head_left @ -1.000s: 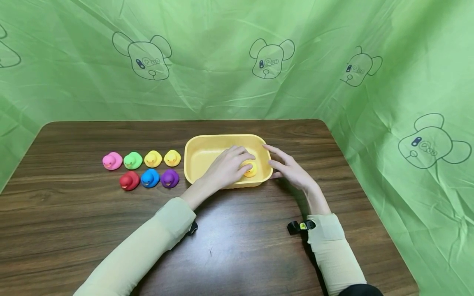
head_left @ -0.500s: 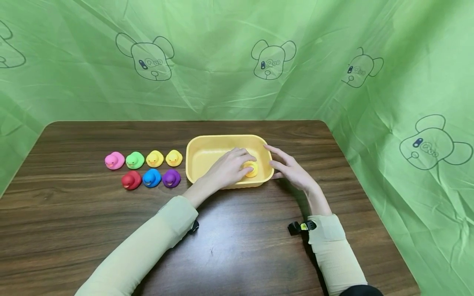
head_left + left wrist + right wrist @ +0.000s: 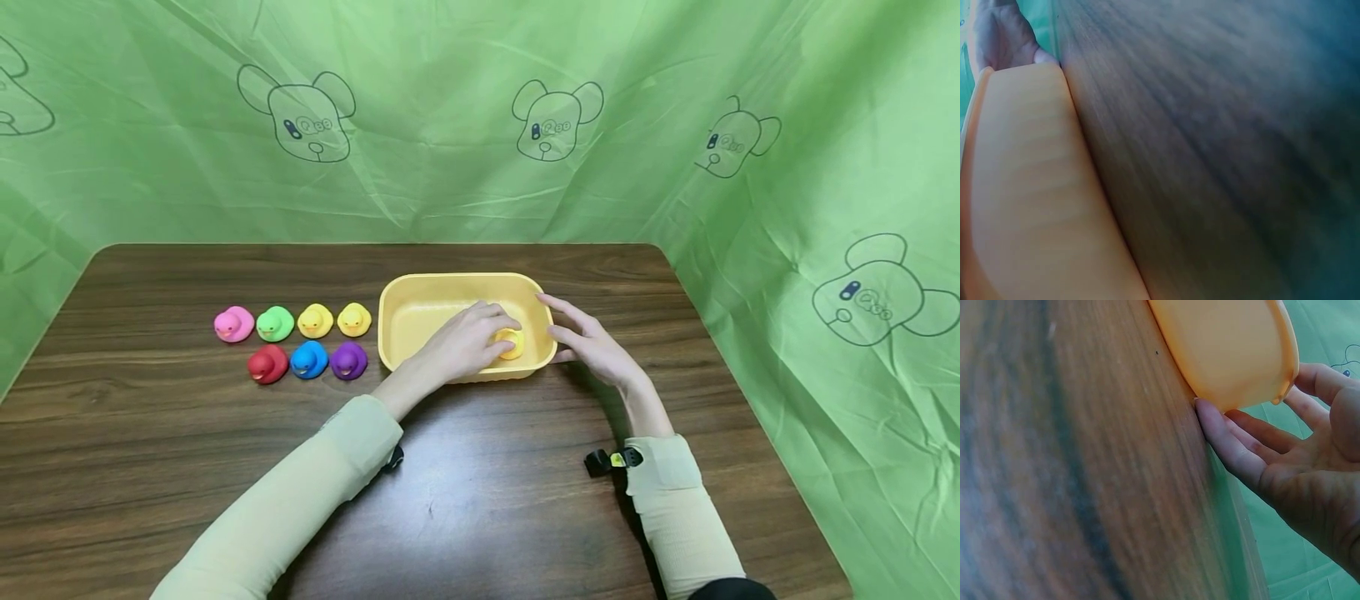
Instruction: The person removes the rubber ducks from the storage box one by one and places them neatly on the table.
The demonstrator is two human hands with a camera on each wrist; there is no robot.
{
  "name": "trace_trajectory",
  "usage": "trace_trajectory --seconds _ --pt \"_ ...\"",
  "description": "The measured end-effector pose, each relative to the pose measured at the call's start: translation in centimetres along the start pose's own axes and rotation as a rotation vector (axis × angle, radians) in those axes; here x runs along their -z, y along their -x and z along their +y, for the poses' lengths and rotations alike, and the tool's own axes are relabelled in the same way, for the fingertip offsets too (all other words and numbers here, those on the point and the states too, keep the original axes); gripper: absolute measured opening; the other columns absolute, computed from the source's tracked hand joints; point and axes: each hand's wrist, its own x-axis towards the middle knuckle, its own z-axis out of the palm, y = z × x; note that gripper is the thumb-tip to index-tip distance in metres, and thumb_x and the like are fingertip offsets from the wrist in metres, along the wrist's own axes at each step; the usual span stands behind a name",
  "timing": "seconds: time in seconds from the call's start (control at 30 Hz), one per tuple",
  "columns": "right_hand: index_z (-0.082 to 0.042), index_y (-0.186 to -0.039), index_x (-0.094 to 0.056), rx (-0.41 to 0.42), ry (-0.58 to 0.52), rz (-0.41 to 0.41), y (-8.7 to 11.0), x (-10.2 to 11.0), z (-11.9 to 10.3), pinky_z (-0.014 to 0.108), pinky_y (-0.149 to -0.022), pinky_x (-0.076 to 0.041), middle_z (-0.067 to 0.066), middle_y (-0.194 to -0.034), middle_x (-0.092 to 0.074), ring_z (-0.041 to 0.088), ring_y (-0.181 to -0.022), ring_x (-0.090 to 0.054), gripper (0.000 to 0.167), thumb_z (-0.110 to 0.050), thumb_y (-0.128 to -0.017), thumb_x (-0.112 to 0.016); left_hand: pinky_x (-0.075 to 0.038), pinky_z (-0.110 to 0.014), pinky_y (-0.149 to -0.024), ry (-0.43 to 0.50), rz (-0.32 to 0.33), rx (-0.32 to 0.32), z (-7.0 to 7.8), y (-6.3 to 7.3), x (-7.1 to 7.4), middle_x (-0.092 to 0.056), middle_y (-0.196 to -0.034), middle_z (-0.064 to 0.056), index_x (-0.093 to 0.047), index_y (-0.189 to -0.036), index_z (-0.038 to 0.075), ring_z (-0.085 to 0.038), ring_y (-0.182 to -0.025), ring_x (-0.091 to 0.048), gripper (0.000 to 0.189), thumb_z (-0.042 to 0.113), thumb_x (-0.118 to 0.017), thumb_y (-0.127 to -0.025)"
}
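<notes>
A yellow plastic basin (image 3: 405, 329) stands mid-table, its long front wall (image 3: 1035, 175) filling the side of the left wrist view. My left hand (image 3: 468, 337) reaches over the front rim, with curled fingers and thumb holding a yellow rubber duck (image 3: 512, 343) at the basin's right end. Part of that duck is hidden by the fingers. At the right end wall, my right hand (image 3: 596, 348) touches the basin from outside with fingers spread and fairly straight. In the right wrist view, the right hand's fingertips (image 3: 1210, 419) meet the basin near the tabletop.
Left of the basin, pink (image 3: 234, 324), green (image 3: 275, 324) and two yellow ducks (image 3: 315, 321) form a back row. Red (image 3: 267, 364), blue (image 3: 309, 359) and purple ducks (image 3: 348, 361) sit in front. A green curtain (image 3: 450, 125) surrounds the wooden table (image 3: 487, 500).
The head view has shifted slightly, moving everything a little to the right in it. Both hands, the basin and the ducks otherwise keep their places.
</notes>
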Motion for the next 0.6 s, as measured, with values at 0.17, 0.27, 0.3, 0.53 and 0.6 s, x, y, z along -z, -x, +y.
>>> trace_trajectory --seconds 0.17,0.27,0.3,0.53,0.6 --pt "-0.028 -0.161 -0.035 -0.004 0.0 0.002 0.01 -0.01 -0.05 0.038 -0.087 -0.063 0.001 -0.171 -0.025 0.028 -0.13 -0.058 0.056 -0.022 -0.109 -0.052 -0.05 -0.038 -0.108 -0.001 -0.012 0.0 -0.02 0.03 -0.03 -0.071 -0.124 -0.003 -0.071 -0.13 0.015 -0.024 -0.12 -0.062 0.033 0.027 -0.069 -0.099" --pt "-0.028 -0.161 -0.035 -0.006 0.001 0.005 0.03 -0.04 -0.11 0.038 -0.087 -0.063 0.001 -0.171 -0.025 0.027 -0.13 -0.058 0.056 -0.022 -0.109 -0.052 -0.049 -0.038 -0.108 -0.001 -0.019 -0.003 -0.01 0.0 -0.04 -0.071 -0.124 -0.004 -0.071 -0.13 0.014 -0.024 -0.119 -0.062 0.034 0.027 -0.069 -0.099" --pt "-0.027 -0.161 -0.035 -0.006 0.001 0.006 0.03 -0.04 -0.13 0.038 -0.087 -0.063 0.001 -0.171 -0.025 0.027 -0.13 -0.058 0.056 -0.021 -0.109 -0.052 -0.049 -0.038 -0.109 0.001 -0.022 -0.002 -0.02 -0.01 -0.04 -0.071 -0.124 -0.004 -0.071 -0.131 0.014 -0.024 -0.12 -0.062 0.034 0.027 -0.069 -0.099" --pt "-0.026 -0.161 -0.034 -0.006 -0.007 0.005 0.01 -0.08 -0.16 0.038 -0.087 -0.063 0.0 -0.171 -0.025 0.032 -0.134 -0.056 0.056 -0.019 -0.109 -0.051 -0.048 -0.039 -0.111 0.025 -0.049 0.013 -0.02 0.01 -0.01 -0.071 -0.128 -0.003 -0.071 -0.131 0.015 -0.025 -0.123 -0.061 0.033 0.026 -0.067 -0.1" --pt "-0.025 -0.162 -0.034 -0.007 -0.009 0.003 0.02 -0.11 -0.18 0.038 -0.087 -0.063 0.0 -0.171 -0.024 0.034 -0.135 -0.054 0.056 -0.019 -0.109 -0.051 -0.048 -0.039 -0.111 0.033 -0.056 0.013 -0.03 0.02 -0.03 -0.071 -0.13 -0.003 -0.071 -0.131 0.015 -0.025 -0.124 -0.061 0.032 0.026 -0.066 -0.101"
